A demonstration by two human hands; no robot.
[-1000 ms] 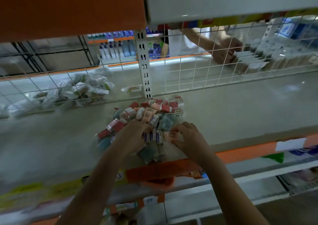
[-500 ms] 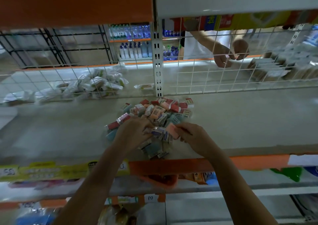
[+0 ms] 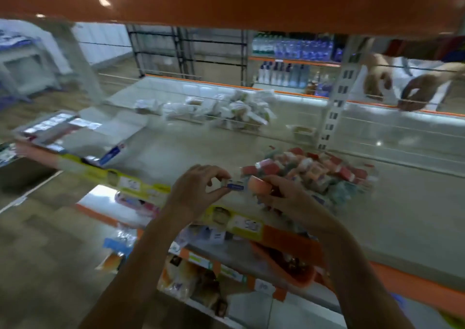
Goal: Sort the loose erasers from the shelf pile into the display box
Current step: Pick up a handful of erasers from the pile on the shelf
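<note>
The left hand (image 3: 198,190) pinches a small white eraser with a blue label (image 3: 234,185) between thumb and fingertips, lifted just clear of the near shelf edge. Close on its right, the right hand (image 3: 284,198) curls round a pink eraser (image 3: 259,184), almost touching the white one. Both hands hang just left of the loose pile (image 3: 319,172), which lies on the grey shelf (image 3: 176,152) near the white upright post (image 3: 334,117).

The display box (image 3: 50,130) sits at the far left of the same shelf, well apart from the hands; it is badly blurred, but rows of packed pieces seem to show inside it. A heap of white packets (image 3: 226,109) lies behind the wire grille, and another person's hands (image 3: 392,87) work at the far right.

The step in hand looks like carrying these two erasers leftward to the box. To do it well, I would keep each pinch firm on the short sides, travel low over the shelf, and set the pieces in label up beside like colours, one hand at a time so neither knocks the rows. The pile is still large, so much remains
</note>
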